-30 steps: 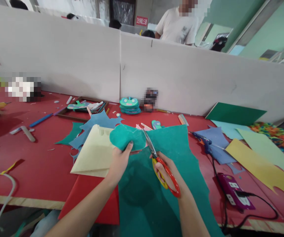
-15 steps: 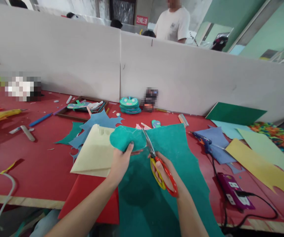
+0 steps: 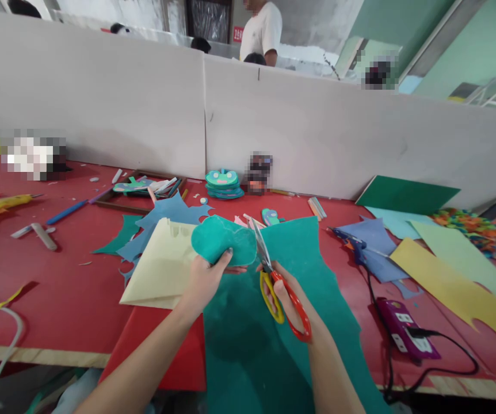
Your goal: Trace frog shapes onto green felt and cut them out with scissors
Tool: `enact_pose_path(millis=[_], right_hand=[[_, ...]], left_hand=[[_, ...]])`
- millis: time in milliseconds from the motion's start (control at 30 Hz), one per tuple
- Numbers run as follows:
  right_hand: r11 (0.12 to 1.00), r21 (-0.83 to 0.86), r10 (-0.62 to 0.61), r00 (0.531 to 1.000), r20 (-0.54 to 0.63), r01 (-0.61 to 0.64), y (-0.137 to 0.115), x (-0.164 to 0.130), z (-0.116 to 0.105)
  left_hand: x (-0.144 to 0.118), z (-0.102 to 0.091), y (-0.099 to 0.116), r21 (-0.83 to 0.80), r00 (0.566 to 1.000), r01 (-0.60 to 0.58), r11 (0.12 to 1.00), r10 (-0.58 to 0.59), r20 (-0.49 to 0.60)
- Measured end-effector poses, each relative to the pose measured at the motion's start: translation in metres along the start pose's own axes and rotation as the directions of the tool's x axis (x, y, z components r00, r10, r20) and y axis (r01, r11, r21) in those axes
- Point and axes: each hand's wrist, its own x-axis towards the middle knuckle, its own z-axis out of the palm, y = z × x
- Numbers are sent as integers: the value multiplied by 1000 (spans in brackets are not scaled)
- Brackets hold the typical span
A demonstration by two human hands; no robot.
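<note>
My left hand [image 3: 208,275] pinches a rounded teal piece of felt-like sheet [image 3: 213,237], thumb on top and fingers underneath. A pale outline runs along its right edge. Scissors [image 3: 263,247] with one yellow and one red handle are in my right hand [image 3: 283,287], their blades pointing up and away, parted slightly at that edge. The large teal sheet [image 3: 274,356] hangs below and right of the piece, over the table's front edge. Whether the two are still joined near the blades I cannot tell. A cream sheet [image 3: 157,264] lies left of my left hand.
Across the red table [image 3: 71,299] stands a white partition [image 3: 317,132]. A stack of teal frog-like faces [image 3: 224,184] sits before it. A blue glue gun [image 3: 355,241], purple power strip [image 3: 405,330] and coloured sheets lie right; a yellow glue gun [image 3: 2,210] lies left.
The scissor handles have drawn slightly closer together, and the cut edge of the teal piece shows more clearly. Beyond the partition, a person in white has moved left.
</note>
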Motion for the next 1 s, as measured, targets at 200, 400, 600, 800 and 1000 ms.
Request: enact_pose_path(millis=[200, 400, 600, 800, 1000], right_hand=[[1000, -5, 12, 1000, 11, -12, 2, 0, 0], [1000, 0, 25, 1000, -18, -25, -6, -1, 2], [1000, -15, 11, 1000, 8, -11, -6, -1, 2], [1000, -14, -8, 1000, 15, 8, 2, 0, 4], [1000, 6, 24, 999, 45, -24, 3, 1, 4]], left_hand=[[-1, 1, -1, -14, 1000, -23, 1000, 22, -20], [-1, -1, 5, 8, 1000, 14, 1000, -14, 7], [3, -6, 14, 22, 998, 48, 999, -48, 45], [2, -7, 15, 3, 998, 39, 999, -39, 53], [4, -10, 12, -5, 998, 52, 999, -52, 48]])
